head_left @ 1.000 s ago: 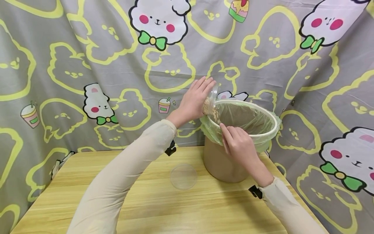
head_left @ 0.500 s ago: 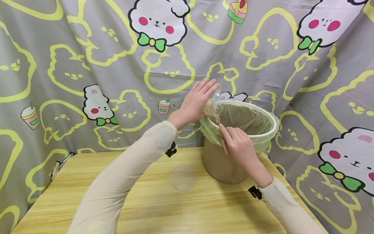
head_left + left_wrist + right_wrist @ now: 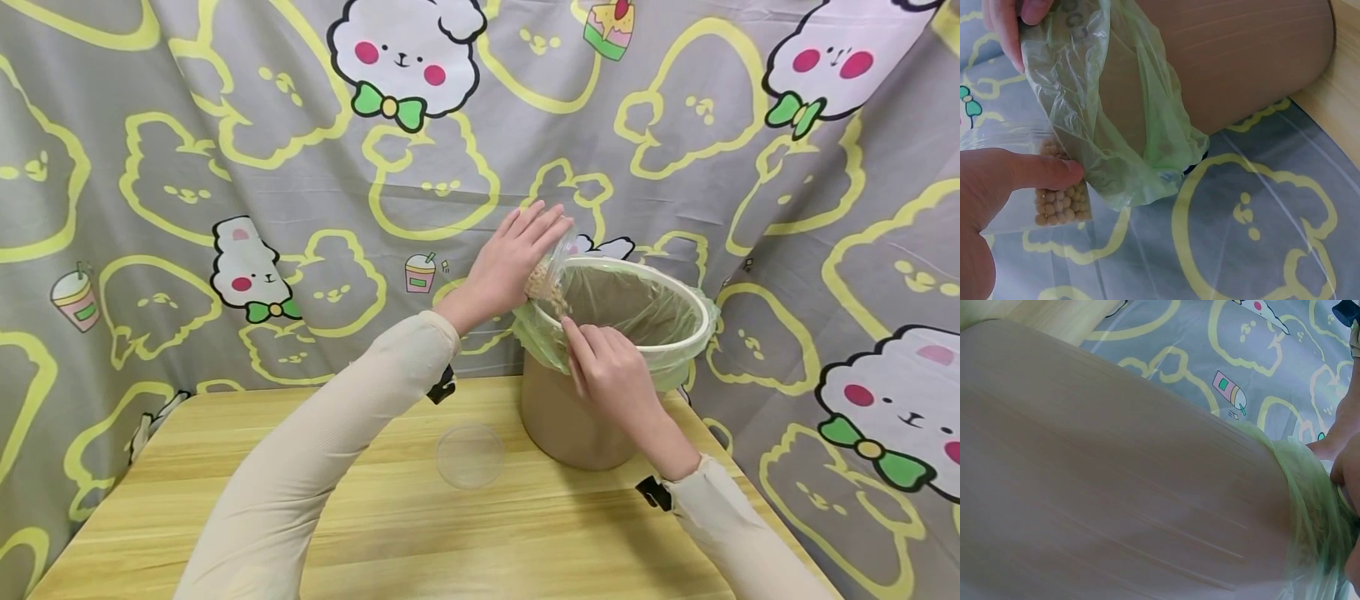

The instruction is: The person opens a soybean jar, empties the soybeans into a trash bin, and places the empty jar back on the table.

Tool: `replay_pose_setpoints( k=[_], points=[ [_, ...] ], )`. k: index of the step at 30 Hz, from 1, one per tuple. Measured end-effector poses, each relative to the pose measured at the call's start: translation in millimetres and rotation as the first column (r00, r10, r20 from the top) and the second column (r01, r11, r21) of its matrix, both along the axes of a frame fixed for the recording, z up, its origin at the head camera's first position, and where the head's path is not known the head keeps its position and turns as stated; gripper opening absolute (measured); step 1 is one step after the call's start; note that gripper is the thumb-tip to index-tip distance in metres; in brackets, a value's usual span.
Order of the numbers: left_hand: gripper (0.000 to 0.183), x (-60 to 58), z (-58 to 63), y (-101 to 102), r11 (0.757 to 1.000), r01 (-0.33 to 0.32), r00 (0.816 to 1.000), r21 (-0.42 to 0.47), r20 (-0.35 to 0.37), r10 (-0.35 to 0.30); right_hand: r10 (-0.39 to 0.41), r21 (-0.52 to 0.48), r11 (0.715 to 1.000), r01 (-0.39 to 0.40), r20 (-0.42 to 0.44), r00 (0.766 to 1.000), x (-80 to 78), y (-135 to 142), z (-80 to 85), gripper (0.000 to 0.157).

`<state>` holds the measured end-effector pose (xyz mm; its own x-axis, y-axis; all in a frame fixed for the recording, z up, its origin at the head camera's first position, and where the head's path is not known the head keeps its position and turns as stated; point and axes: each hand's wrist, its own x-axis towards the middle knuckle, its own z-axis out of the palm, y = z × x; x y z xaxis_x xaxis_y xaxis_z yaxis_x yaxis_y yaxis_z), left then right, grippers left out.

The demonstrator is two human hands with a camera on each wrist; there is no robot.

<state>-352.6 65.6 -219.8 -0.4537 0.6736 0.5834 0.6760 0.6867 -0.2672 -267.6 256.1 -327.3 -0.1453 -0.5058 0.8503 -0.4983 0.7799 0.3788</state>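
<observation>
At the bin point(image 3: 577, 417), our left hand point(image 3: 501, 265) grips a tilted container point(image 3: 1010, 215), beads point(image 3: 1063, 206) spilling, many still inside; right hand point(image 3: 611, 362)'s hold unclear.

left hand point(image 3: 512, 257) gripping, right hand point(image 3: 611, 367) lower, pinching

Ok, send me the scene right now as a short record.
Left hand: grips the jar, tilted at the edge of the bin
Pellets: pale, gathered toward the jar's lower end
Right hand: at the bin's edge, on the liner
Liner: green, folded over the bin's edge
Disc: clear, flat on the table
</observation>
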Motion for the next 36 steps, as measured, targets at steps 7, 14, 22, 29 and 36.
replay_pose_setpoints(
  k=[7, 14, 22, 29, 36],
  points=[
    [0.1, -0.1, -0.6, -0.2, 1.0, 0.021, 0.999, 0.008, -0.031, -0.021, 0.007, -0.003, 1.0, -0.007, -0.002, 1.0, -0.2, 0.3, -0.2, 0.033],
    [0.091, 0.5, -1.8, -0.4, 0.999, 0.032, 0.997, -0.004, -0.064, -0.033, 0.001, -0.002, 1.0, -0.001, -0.006, 1.0, -0.3, 0.3, -0.6, 0.033],
    [0.086, 1.9, -4.7, -1.9, 0.999, 0.042, 0.993, -0.026, -0.107, -0.044, 0.018, -0.012, 1.0, -0.018, -0.005, 1.0, -0.3, -1.2, -1.0, 0.033],
    [0.087, 2.7, -3.9, -2.8, 0.998, 0.051, 0.99, -0.034, -0.132, -0.055, 0.003, -0.006, 1.0, -0.003, -0.001, 1.0, 0.5, -0.7, -0.1, 0.034],
    [0.085, 2.2, -3.6, -3.5, 0.997, 0.061, 0.989, -0.035, -0.132, -0.066, 0.006, -0.006, 1.0, -0.006, -0.005, 1.0, 0.8, -0.9, -0.4, 0.035]
  ],
)
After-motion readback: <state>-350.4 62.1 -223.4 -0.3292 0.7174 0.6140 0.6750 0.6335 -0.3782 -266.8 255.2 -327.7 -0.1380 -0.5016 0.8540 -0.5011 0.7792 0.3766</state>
